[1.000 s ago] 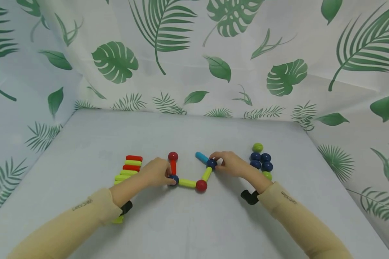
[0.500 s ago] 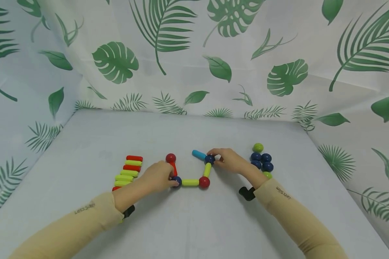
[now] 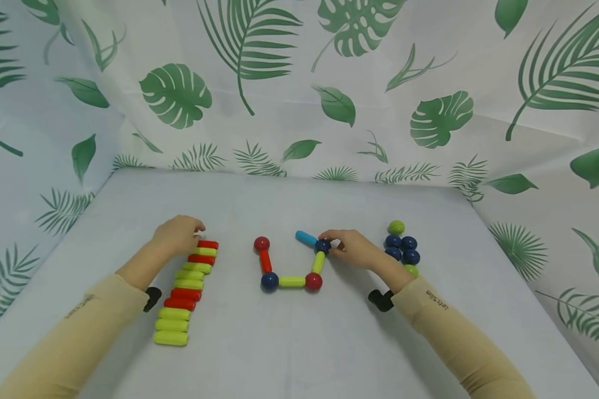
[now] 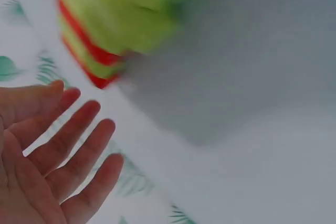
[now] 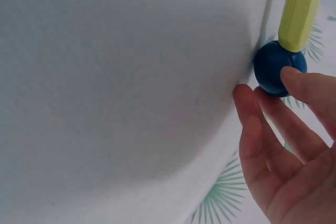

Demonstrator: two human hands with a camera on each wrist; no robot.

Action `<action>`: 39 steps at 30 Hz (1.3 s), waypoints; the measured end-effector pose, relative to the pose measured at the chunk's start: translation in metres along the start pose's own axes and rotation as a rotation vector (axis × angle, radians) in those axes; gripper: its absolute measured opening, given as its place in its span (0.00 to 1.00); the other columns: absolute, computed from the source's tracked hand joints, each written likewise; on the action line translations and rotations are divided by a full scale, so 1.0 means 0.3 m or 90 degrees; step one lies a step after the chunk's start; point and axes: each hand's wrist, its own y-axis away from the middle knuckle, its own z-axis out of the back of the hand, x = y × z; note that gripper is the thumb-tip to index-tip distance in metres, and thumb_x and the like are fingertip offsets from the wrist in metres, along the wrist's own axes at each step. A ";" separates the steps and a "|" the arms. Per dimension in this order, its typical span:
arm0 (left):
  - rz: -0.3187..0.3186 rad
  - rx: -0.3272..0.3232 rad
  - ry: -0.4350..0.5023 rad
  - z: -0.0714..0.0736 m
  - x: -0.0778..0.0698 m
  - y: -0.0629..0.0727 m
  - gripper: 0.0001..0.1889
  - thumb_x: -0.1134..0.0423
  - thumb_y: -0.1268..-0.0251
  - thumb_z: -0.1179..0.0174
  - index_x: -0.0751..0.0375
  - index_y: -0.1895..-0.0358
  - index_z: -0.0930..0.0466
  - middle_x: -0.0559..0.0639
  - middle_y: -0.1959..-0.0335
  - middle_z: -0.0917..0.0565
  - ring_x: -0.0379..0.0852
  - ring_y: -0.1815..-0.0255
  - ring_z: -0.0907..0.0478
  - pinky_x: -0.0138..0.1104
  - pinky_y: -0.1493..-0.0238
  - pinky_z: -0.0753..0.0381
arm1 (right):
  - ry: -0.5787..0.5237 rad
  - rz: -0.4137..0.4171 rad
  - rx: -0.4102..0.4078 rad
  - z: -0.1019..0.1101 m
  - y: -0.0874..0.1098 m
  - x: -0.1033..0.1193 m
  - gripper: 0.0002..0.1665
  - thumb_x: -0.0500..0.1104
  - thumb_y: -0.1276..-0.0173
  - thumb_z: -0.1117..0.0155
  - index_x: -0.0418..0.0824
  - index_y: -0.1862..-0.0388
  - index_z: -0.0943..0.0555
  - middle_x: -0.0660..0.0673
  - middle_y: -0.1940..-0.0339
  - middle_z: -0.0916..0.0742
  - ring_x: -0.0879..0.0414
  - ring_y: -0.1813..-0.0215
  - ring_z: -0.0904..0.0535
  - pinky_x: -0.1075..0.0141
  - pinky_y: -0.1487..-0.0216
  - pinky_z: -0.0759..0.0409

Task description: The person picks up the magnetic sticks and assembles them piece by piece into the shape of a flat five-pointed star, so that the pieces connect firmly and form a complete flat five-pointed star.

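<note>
In the head view my left hand hovers by the far end of a column of red and yellow-green rods. Its fingers are spread and hold nothing in the left wrist view. My right hand pinches a dark blue ball between thumb and fingers. That ball joins a light blue rod and a yellow-green rod. The chain runs on through a red ball, a yellow-green rod, another dark blue ball and a red rod to a red ball.
Right of my right hand lies a group of dark blue balls, with a green ball behind it and a green ball in front. A leaf-patterned cloth hangs around the white table.
My left hand has let go of the left dark blue ball and moved left to the rods. The right hand has shifted its ball slightly away from me, and the chain has straightened a little.
</note>
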 end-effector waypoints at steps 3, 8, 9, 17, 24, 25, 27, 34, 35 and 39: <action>0.012 0.042 0.027 -0.015 0.039 -0.009 0.16 0.68 0.37 0.50 0.70 0.48 0.25 0.66 0.52 0.24 0.58 0.54 0.27 0.49 0.53 0.27 | 0.002 -0.002 -0.003 -0.002 0.000 -0.002 0.21 0.33 0.37 0.42 0.42 0.44 0.26 0.40 0.48 0.20 0.53 0.60 0.22 0.61 0.58 0.23; 0.005 0.064 0.058 -0.033 0.060 -0.023 0.16 0.72 0.38 0.51 0.71 0.48 0.25 0.66 0.52 0.24 0.59 0.53 0.28 0.50 0.50 0.28 | 0.001 -0.006 -0.004 -0.002 0.000 -0.002 0.21 0.33 0.37 0.42 0.42 0.44 0.25 0.40 0.48 0.20 0.54 0.61 0.22 0.62 0.59 0.23; 0.001 0.064 0.057 -0.036 0.062 -0.025 0.15 0.72 0.38 0.51 0.71 0.49 0.24 0.66 0.52 0.23 0.59 0.53 0.28 0.50 0.50 0.28 | 0.000 -0.007 -0.005 -0.002 0.001 -0.002 0.21 0.33 0.37 0.42 0.42 0.44 0.25 0.40 0.48 0.20 0.54 0.61 0.22 0.62 0.59 0.22; -0.017 0.039 0.043 -0.045 0.078 -0.037 0.13 0.73 0.40 0.50 0.72 0.53 0.23 0.65 0.55 0.22 0.58 0.55 0.27 0.50 0.51 0.27 | -0.001 -0.008 -0.006 -0.004 -0.003 0.000 0.21 0.32 0.37 0.42 0.41 0.45 0.25 0.40 0.48 0.20 0.53 0.60 0.21 0.62 0.57 0.22; -0.024 0.019 0.056 -0.030 0.052 -0.065 0.11 0.69 0.39 0.45 0.71 0.55 0.22 0.62 0.58 0.21 0.55 0.59 0.26 0.47 0.54 0.26 | 0.009 -0.003 -0.002 0.002 0.000 0.004 0.21 0.32 0.37 0.42 0.41 0.45 0.25 0.39 0.48 0.20 0.50 0.55 0.21 0.59 0.54 0.22; -0.018 0.017 0.068 -0.028 0.045 -0.073 0.11 0.68 0.39 0.44 0.70 0.55 0.21 0.62 0.58 0.21 0.54 0.59 0.27 0.47 0.54 0.26 | 0.010 -0.002 -0.002 0.002 0.000 0.004 0.21 0.32 0.37 0.42 0.41 0.45 0.25 0.39 0.48 0.20 0.49 0.55 0.21 0.58 0.53 0.23; -0.011 0.015 0.102 -0.023 0.028 -0.093 0.12 0.67 0.40 0.43 0.70 0.55 0.21 0.61 0.58 0.21 0.55 0.58 0.27 0.46 0.53 0.26 | 0.016 0.001 -0.001 0.003 -0.001 0.004 0.21 0.32 0.37 0.42 0.41 0.45 0.25 0.39 0.48 0.19 0.49 0.53 0.22 0.58 0.52 0.23; -0.008 0.005 0.206 -0.033 -0.084 -0.175 0.15 0.62 0.41 0.42 0.70 0.56 0.20 0.60 0.58 0.20 0.53 0.58 0.27 0.41 0.56 0.26 | 0.024 0.002 0.002 0.004 -0.003 0.004 0.21 0.32 0.37 0.42 0.41 0.45 0.25 0.39 0.48 0.20 0.48 0.51 0.22 0.57 0.51 0.23; -0.003 0.007 0.215 -0.037 -0.108 -0.183 0.15 0.62 0.42 0.42 0.69 0.56 0.20 0.60 0.58 0.20 0.53 0.57 0.27 0.41 0.56 0.26 | 0.024 0.000 0.002 0.004 -0.003 0.004 0.21 0.32 0.37 0.42 0.41 0.45 0.25 0.39 0.48 0.20 0.48 0.51 0.22 0.57 0.51 0.23; -0.001 0.014 0.237 -0.056 -0.199 -0.204 0.15 0.60 0.42 0.42 0.67 0.56 0.19 0.59 0.57 0.20 0.53 0.56 0.27 0.40 0.57 0.26 | 0.023 -0.003 0.000 0.006 -0.003 0.005 0.20 0.32 0.37 0.42 0.41 0.45 0.25 0.39 0.48 0.20 0.48 0.52 0.22 0.57 0.52 0.23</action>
